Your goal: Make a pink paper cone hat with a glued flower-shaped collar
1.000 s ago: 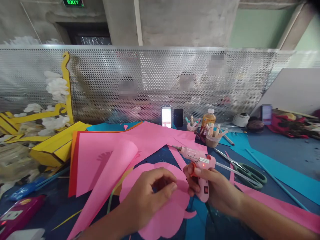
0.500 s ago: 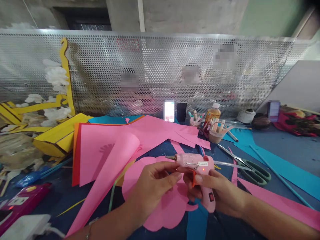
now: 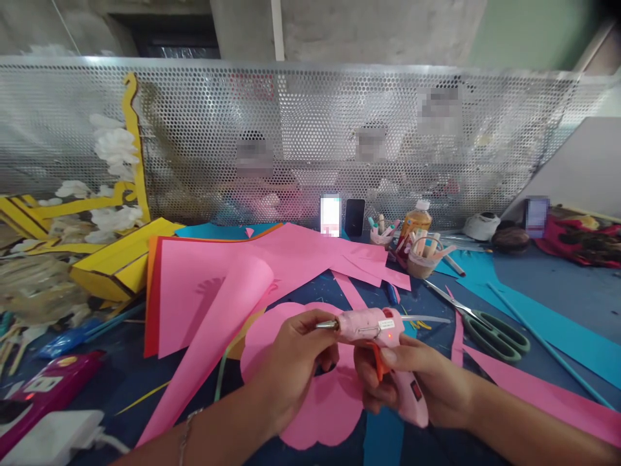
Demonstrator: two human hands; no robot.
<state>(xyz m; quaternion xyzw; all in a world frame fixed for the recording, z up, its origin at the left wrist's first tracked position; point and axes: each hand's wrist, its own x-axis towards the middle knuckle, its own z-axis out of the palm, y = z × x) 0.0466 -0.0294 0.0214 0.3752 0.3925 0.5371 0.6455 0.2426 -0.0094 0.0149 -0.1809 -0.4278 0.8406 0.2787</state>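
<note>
In my right hand (image 3: 427,366) is a pink hot glue gun (image 3: 366,323), its orange trigger under my fingers, its small light lit and a clear glue stick (image 3: 427,318) poking out behind. The metal nozzle points left, over the fingers of my left hand (image 3: 294,362). Those fingers are curled together close to the nozzle; what they hold, if anything, is hidden. Beneath both hands lies a scalloped pink paper shape (image 3: 325,414), partly covered by my left hand and forearm.
Stacked pink sheets (image 3: 189,272) and a rolled pink sheet (image 3: 213,330) lie left. Green-handled scissors (image 3: 495,333) are at right. Behind stand a cup of sticks (image 3: 424,262), a bottle (image 3: 416,223) and phones (image 3: 355,217). A magenta power strip (image 3: 53,395) sits front left.
The glue gun has tilted, its nozzle coming slightly lower and its handle swinging right. My left fingers have shifted, curling behind and below the nozzle.
</note>
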